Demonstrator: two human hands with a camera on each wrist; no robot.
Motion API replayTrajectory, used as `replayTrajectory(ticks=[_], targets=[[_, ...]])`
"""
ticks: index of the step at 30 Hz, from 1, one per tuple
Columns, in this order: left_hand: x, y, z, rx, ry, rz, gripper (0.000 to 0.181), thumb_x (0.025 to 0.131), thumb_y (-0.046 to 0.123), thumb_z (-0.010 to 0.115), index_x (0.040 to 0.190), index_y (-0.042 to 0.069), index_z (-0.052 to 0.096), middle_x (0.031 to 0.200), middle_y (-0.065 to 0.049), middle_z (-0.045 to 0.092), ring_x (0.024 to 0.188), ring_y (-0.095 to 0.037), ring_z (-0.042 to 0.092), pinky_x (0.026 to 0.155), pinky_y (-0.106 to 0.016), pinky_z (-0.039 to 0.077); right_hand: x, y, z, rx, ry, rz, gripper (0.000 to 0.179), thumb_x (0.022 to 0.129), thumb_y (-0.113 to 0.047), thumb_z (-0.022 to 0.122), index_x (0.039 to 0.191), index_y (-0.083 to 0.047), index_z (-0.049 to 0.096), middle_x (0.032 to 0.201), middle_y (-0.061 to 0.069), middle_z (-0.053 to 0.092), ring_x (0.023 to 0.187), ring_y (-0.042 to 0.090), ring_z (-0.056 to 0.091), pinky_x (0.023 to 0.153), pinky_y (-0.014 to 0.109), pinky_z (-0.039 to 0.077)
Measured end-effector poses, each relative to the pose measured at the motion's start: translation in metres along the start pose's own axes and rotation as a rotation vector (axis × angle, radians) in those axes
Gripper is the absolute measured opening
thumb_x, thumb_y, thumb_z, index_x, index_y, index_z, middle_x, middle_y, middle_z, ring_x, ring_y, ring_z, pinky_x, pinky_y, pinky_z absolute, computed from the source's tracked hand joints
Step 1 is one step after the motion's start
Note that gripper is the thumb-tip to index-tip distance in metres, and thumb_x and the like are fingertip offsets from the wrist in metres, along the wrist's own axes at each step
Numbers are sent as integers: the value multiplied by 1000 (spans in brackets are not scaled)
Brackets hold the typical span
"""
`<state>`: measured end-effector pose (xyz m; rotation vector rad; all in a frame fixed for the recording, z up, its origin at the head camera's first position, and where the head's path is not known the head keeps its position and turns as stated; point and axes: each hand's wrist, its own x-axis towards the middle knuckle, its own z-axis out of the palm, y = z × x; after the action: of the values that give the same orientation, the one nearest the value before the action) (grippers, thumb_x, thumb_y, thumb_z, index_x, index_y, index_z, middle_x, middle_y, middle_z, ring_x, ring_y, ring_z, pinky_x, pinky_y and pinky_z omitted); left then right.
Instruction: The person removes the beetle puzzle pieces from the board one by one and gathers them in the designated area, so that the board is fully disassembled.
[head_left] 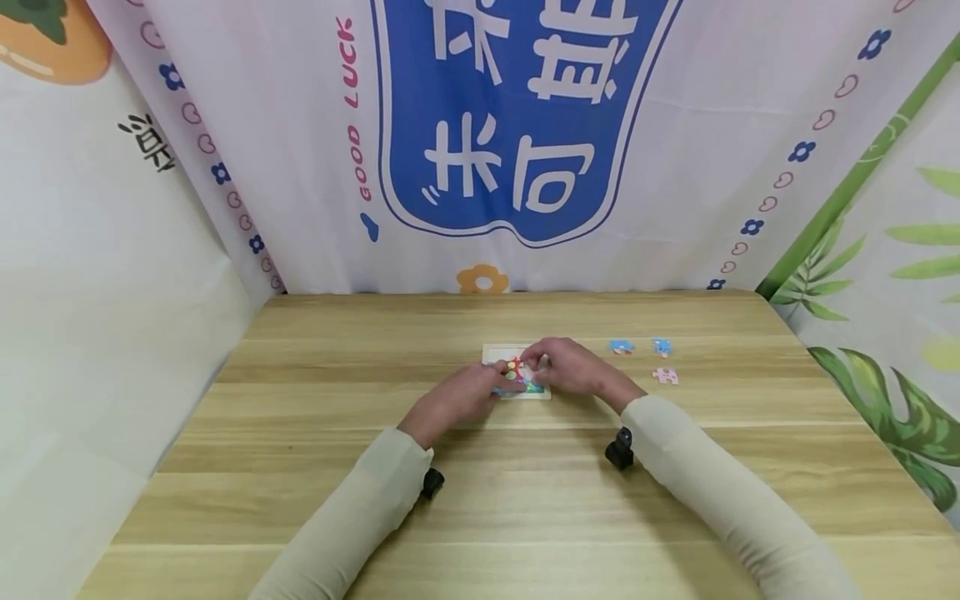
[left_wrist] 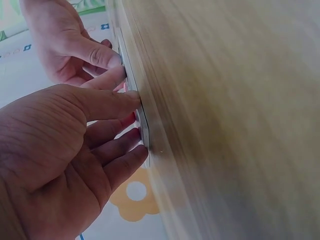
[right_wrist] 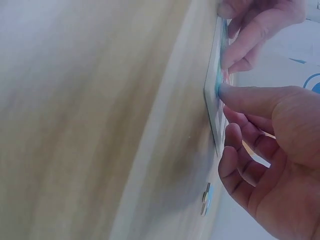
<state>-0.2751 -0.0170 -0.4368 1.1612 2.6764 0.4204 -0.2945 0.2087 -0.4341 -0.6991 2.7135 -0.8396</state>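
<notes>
A small jigsaw puzzle board (head_left: 498, 349) with a pale rim and a colourful picture lies flat on the wooden table. My left hand (head_left: 463, 392) rests on its left part, thumb at the near edge and fingers spread over the picture. On the right part, my right hand (head_left: 567, 365) presses its straight thumb (right_wrist: 245, 97) down near the edge, with the other fingers loosely bent. Both hands hide much of the picture. No puzzle piece shows clearly between the fingers of either hand.
To the right of the board lie three loose jigsaw pieces: a blue one (head_left: 621, 345), another blue one (head_left: 662, 345) and a pink one (head_left: 666, 376). A printed cloth (head_left: 300, 167) hangs behind the table's (head_left: 360, 325) far edge.
</notes>
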Motion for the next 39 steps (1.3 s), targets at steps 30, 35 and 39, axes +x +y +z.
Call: replayTrajectory(ticks=[30,35,39], targets=[[0,-4,-2,-25,8,-30,36,99,7,70,134,15,70,134,-8,63,91,-17,59,83,-32,52,2,-9,0,-11,128,39,8,103,-20,67,98,-15,71,94,-4,69,86,15,62,82,36,51],[0,-4,-1,-6,9,-27,35,100,8,69,134,17,70,132,-7,63,93,-17,59,87,-34,52,3,-9,1,-5,163,19,12,103,-18,65,95,-13,72,92,-3,69,85,15,61,80,36,51],[0,-3,-2,-3,15,-22,35,100,6,68,133,16,71,120,-6,64,83,-18,54,78,-31,50,2,-9,0,25,173,25,12,104,-16,63,97,-10,71,93,0,69,87,17,61,80,36,52]])
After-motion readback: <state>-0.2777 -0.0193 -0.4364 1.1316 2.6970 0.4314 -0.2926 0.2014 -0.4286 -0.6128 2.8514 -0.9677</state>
